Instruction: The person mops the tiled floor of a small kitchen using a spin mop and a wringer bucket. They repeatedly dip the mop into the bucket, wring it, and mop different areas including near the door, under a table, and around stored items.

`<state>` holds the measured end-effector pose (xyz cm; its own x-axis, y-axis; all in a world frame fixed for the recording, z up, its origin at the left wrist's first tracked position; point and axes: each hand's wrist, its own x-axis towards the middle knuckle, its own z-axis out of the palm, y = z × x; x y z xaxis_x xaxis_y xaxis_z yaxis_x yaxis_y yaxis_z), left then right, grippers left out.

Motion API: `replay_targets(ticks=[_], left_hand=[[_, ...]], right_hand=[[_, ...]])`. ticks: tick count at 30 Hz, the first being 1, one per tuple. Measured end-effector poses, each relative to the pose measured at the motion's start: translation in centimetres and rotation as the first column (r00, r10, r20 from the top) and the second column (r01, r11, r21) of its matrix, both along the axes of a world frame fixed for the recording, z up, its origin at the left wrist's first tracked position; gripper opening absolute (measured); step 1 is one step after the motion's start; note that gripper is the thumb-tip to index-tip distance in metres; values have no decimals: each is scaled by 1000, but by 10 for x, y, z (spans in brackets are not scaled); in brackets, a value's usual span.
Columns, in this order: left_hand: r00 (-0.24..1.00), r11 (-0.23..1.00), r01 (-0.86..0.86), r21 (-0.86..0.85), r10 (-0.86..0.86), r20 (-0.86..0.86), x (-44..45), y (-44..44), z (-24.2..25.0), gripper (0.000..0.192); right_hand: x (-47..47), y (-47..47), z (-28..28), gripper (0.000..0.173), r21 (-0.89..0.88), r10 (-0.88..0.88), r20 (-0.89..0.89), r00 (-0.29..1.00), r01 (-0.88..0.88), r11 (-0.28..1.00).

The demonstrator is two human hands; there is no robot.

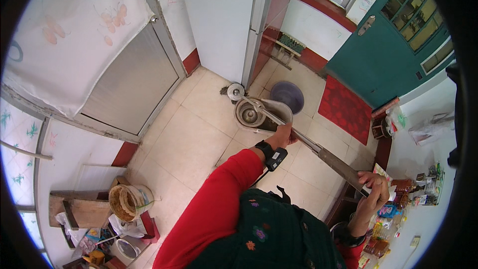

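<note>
My left hand is wrapped around the metal pole of a spin mop, about midway along it. The fingers of my right hand hold the wide grip at the upper end of the pole. The pole slants down across a mop bucket to a round white mop head. Dark fringe shows around that disc, at floor level beside the bucket. Inside the bucket sits a round spin basket with a knob in its middle. Much of the fringe is hidden by the disc.
A purple basin stands behind the bucket. Close by are a tall white cabinet, a red mat and a green door. Bottles line the right side. A dirty pail stands among clutter at left.
</note>
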<state>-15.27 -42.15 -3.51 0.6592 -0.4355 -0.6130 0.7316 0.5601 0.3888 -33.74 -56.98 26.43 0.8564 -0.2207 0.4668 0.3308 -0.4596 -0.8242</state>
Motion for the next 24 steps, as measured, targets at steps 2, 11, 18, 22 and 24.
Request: replay_targets(ticks=[2,11,18,22,24], left_hand=[[990,990,-129,-51,125,-68,1,-5,0,19],[990,988,-139,60,141,-29,16,35,-28,16],[982,982,-188,-8,188,16,68,138,-96,18],[850,959,-184,215,45,525,88,196,-124,15],[961,975,-219,37,209,184,96,218,-118,14]], right_hand=[[4,-5,-5,27,33,-17,-8,1000,17,999],[16,13,-42,29,107,25,3,1000,-25,994],[53,96,-74,27,49,169,-78,983,-166,985],[81,143,-79,26,20,297,-79,952,-296,955],[90,162,-78,25,5,324,-96,941,-325,946]])
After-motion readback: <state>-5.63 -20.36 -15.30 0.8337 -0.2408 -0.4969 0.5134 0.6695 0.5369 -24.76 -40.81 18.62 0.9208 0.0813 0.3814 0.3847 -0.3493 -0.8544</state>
